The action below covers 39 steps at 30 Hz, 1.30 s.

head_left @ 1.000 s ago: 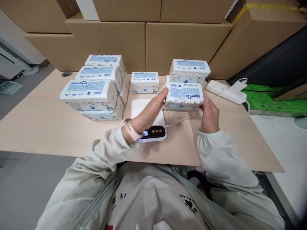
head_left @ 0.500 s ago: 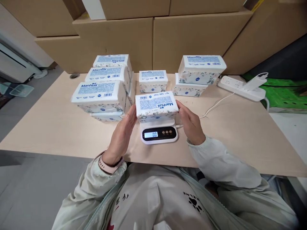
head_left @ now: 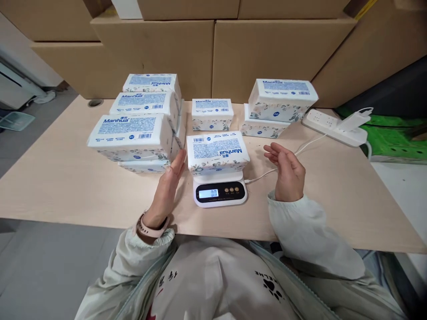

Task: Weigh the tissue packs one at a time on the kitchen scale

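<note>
A white tissue pack [head_left: 216, 152] with blue "Manhua" print lies on the small white kitchen scale [head_left: 220, 193], whose lit display faces me. My left hand [head_left: 168, 184] is open just left of the pack, fingers straight, not holding it. My right hand [head_left: 287, 171] hovers open to the right of the pack, a hand's width away from it. A pink watch sits on my left wrist.
Several tissue packs are stacked at the left [head_left: 133, 133], one stands behind the scale [head_left: 211, 113], two are stacked at the right [head_left: 280, 100]. A white power strip [head_left: 330, 124] with a cable lies far right. Cardboard boxes [head_left: 213, 49] line the back of the wooden table [head_left: 66, 178].
Both hands carried the pack from the right stack onto the scale, then let it go and drew apart to either side.
</note>
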Each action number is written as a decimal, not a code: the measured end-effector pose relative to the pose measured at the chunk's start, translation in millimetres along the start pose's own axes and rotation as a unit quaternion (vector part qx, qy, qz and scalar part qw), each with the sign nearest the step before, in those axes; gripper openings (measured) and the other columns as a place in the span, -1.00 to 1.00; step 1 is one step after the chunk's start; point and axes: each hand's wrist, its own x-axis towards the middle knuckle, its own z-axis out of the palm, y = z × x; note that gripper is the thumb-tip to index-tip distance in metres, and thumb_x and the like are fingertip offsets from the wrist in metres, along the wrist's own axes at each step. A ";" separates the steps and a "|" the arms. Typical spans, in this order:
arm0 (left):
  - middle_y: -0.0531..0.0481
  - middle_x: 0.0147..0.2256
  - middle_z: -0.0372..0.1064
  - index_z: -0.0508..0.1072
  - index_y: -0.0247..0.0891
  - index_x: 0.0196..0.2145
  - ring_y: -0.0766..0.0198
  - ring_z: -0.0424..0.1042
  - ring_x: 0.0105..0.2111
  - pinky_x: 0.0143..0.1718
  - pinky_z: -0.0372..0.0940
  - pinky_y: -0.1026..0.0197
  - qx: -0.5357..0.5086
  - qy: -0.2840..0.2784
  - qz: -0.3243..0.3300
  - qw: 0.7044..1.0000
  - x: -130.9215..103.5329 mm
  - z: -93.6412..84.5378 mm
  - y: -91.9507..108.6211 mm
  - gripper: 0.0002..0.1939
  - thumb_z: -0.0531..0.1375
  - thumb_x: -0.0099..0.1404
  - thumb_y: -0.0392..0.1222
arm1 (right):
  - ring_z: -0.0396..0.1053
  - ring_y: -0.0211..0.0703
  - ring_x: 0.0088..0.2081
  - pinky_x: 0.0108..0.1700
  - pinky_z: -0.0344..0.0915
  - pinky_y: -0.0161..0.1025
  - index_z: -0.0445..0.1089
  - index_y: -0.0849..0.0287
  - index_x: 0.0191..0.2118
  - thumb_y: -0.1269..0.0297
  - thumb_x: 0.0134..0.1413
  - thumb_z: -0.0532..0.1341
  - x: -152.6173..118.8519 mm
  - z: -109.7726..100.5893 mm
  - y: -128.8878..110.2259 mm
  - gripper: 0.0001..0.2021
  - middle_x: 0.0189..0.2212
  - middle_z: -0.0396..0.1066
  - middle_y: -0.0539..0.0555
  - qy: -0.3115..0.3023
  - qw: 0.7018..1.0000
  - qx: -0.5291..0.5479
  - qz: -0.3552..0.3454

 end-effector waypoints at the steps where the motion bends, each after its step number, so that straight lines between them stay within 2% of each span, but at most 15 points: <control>1: 0.04 0.57 0.05 0.36 0.01 0.47 -0.03 -0.07 0.63 0.68 -0.10 -0.19 -0.004 0.003 -0.001 1.000 -0.2 -1.0 -0.5 -0.25 0.01 0.55 0.43 | 0.65 0.08 0.02 0.29 0.48 0.26 0.65 0.03 0.02 -0.15 0.33 0.31 0.0 0.2 0.5 -0.59 -0.01 0.70 0.15 -0.004 1.000 0.001 0.001; 5: 0.04 0.54 0.14 0.43 0.01 0.43 -0.02 0.01 0.61 0.67 -0.07 -0.18 -0.010 0.004 0.001 1.000 -0.7 -2.3 -1.7 -0.28 0.05 0.54 0.43 | 0.65 0.08 0.00 0.28 0.49 0.26 0.64 0.04 0.02 -0.13 0.33 0.32 -1.2 0.8 1.1 -0.61 -0.02 0.70 0.17 -0.020 1.000 0.007 0.014; 9: 0.07 0.52 0.20 0.48 0.05 0.39 -0.01 0.05 0.60 0.66 -0.03 -0.18 -0.021 -0.001 0.010 1.000 -1.3 -2.1 -0.9 -0.33 0.08 0.54 0.41 | 0.65 0.07 -0.01 0.28 0.49 0.26 0.65 0.03 -0.03 -0.11 0.24 0.39 -1.5 1.2 -0.3 -0.63 -0.05 0.71 0.15 -0.017 0.999 0.025 0.032; 18: 0.04 0.51 0.21 0.48 0.03 0.39 -0.04 0.06 0.60 0.66 -0.01 -0.19 -0.017 0.005 0.009 1.000 -3.5 -3.5 -0.2 -0.34 0.09 0.54 0.38 | 0.64 0.03 -0.04 0.30 0.46 0.25 0.67 0.01 -0.04 -0.01 0.18 0.43 -1.5 0.9 -0.6 -0.69 -0.07 0.73 0.11 -0.022 0.998 0.035 0.051; 23: -0.01 0.52 0.20 0.45 0.01 0.42 -0.09 0.08 0.59 0.64 0.03 -0.22 -0.010 0.009 0.015 1.000 -5.6 -4.3 1.7 -0.38 0.22 0.53 0.25 | 0.63 0.01 -0.06 0.31 0.44 0.23 0.69 0.01 -0.07 0.04 0.14 0.46 -1.6 1.2 -2.8 -0.72 -0.11 0.74 0.09 -0.024 0.997 0.050 0.056; 29: 0.02 0.47 0.29 0.51 0.09 0.36 -0.12 0.15 0.56 0.63 0.05 -0.24 -0.022 0.025 0.008 0.999 -7.6 -6.6 1.4 -0.43 0.34 0.47 0.17 | 0.63 -0.01 -0.06 0.33 0.41 0.21 0.71 0.00 -0.09 0.06 0.18 0.46 -2.4 0.7 -8.1 -0.76 -0.12 0.74 0.08 -0.031 0.996 0.056 0.062; 34: 0.01 0.47 0.30 0.51 0.09 0.37 -0.14 0.18 0.55 0.63 0.04 -0.28 -0.023 0.011 0.007 1.000 -8.2 -7.4 2.3 -0.43 0.35 0.47 0.15 | 0.63 0.04 -0.06 0.34 0.40 0.26 0.71 0.00 -0.08 0.02 0.17 0.46 -1.9 -1.2 -8.1 -0.73 -0.13 0.74 0.09 -0.042 0.996 0.047 0.064; 39: 0.02 0.50 0.23 0.45 0.10 0.42 -0.12 0.16 0.56 0.64 0.02 -0.28 -0.001 0.004 0.008 1.000 -8.9 -8.2 0.8 -0.37 0.38 0.45 0.08 | 0.64 0.11 0.01 0.37 0.39 0.32 0.72 -0.02 -0.04 -0.13 0.19 0.46 -2.7 -2.6 -4.3 -0.64 -0.09 0.74 0.11 -0.080 0.995 0.024 0.059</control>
